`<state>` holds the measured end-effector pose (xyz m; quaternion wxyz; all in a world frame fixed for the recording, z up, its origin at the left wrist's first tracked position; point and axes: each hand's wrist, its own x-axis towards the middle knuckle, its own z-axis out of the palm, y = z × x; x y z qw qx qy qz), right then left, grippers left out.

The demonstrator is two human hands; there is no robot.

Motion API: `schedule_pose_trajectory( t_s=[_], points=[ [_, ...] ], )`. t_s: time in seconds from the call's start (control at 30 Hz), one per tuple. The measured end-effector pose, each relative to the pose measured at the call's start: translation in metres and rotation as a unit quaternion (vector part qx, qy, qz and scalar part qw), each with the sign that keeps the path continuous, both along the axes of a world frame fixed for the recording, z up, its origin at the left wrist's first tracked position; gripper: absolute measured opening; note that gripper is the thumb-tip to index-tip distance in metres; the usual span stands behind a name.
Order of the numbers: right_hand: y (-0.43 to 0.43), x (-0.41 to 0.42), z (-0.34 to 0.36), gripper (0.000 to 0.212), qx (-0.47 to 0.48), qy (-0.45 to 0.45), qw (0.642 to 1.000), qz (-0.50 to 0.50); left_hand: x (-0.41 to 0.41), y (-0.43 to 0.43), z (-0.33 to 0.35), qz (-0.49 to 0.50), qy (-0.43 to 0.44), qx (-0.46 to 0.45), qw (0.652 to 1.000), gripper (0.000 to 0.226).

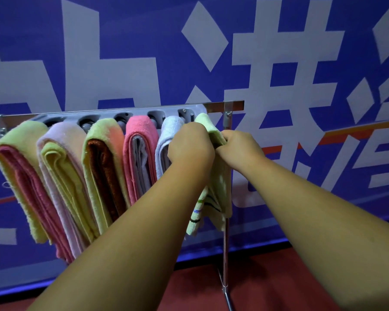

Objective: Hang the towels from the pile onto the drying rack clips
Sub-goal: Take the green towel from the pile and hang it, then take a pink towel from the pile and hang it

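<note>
Since the free spot seems to lie at the drying rack's point(225, 105) right end, the left hand point(190, 142) and right hand point(240, 147) both pinch the pale green towel's point(219, 189) folded top there, beside five hung towels point(103, 167).

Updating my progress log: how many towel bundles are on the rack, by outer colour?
green-outside bundles: 2
striped green towel: 1
pale pink bundle: 1
bright pink bundle: 1
white bundle: 1
Total: 6
</note>
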<state>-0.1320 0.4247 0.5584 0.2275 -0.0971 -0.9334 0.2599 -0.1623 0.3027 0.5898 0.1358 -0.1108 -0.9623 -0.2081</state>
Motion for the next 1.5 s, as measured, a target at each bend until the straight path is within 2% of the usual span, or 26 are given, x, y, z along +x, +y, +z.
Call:
schedule_pose_trajectory(
  t_s=[0.07, 0.13, 0.2, 0.37, 0.47, 0.53, 0.67, 0.87, 1.0, 1.07, 1.2, 1.4, 1.5],
  points=[
    [-0.001, 0.005, -0.012, 0.006, -0.033, -0.012, 0.999, 0.018, 0.004, -0.001, -0.01, -0.01, -0.044, 0.052, 0.998, 0.027],
    [0.0, 0.008, -0.027, 0.01, -0.075, -0.034, 0.996, 0.032, 0.007, -0.002, -0.035, -0.029, -0.005, 0.117, 0.993, 0.018],
    [0.001, 0.009, -0.042, 0.016, -0.087, -0.056, 0.994, 0.036, 0.014, -0.005, -0.062, -0.036, -0.01, 0.161, 0.986, 0.009],
    [0.007, 0.01, -0.077, 0.026, -0.102, -0.11, 0.988, 0.03, 0.011, -0.002, -0.107, -0.069, -0.106, 0.214, 0.969, 0.022],
    [0.013, 0.007, -0.093, 0.029, -0.12, -0.124, 0.985, 0.022, 0.005, 0.003, -0.131, -0.062, -0.142, 0.228, 0.961, 0.02],
    [0.016, 0.007, -0.101, 0.029, -0.127, -0.133, 0.983, 0.025, -0.003, 0.006, -0.146, -0.049, -0.155, 0.225, 0.961, 0.021],
    [0.022, 0.008, -0.12, 0.013, -0.123, -0.171, 0.976, 0.049, -0.011, 0.007, -0.176, -0.057, -0.186, 0.196, 0.961, 0.026],
    [0.014, 0.012, -0.173, 0.027, -0.102, -0.246, 0.963, 0.05, -0.014, -0.01, -0.235, -0.08, -0.213, 0.088, 0.97, 0.031],
    [0.003, 0.022, -0.214, 0.023, -0.057, -0.33, 0.94, 0.056, -0.006, -0.032, -0.269, -0.085, -0.257, 0.023, 0.962, 0.019],
    [-0.006, 0.026, -0.235, 0.027, -0.078, -0.363, 0.927, 0.056, -0.001, -0.046, -0.284, -0.106, -0.288, -0.007, 0.952, 0.016],
    [-0.028, 0.036, -0.286, 0.022, -0.168, -0.4, 0.9, 0.039, 0.011, -0.071, -0.327, -0.136, -0.358, -0.02, 0.923, 0.027],
    [-0.073, 0.053, -0.371, 0.021, -0.258, -0.45, 0.855, 0.027, 0.028, -0.111, -0.417, -0.117, -0.503, 0.011, 0.856, 0.024],
    [-0.093, 0.063, -0.416, 0.018, -0.313, -0.479, 0.82, 0.013, 0.037, -0.127, -0.459, -0.082, -0.532, 0.011, 0.843, 0.019]
  ],
)
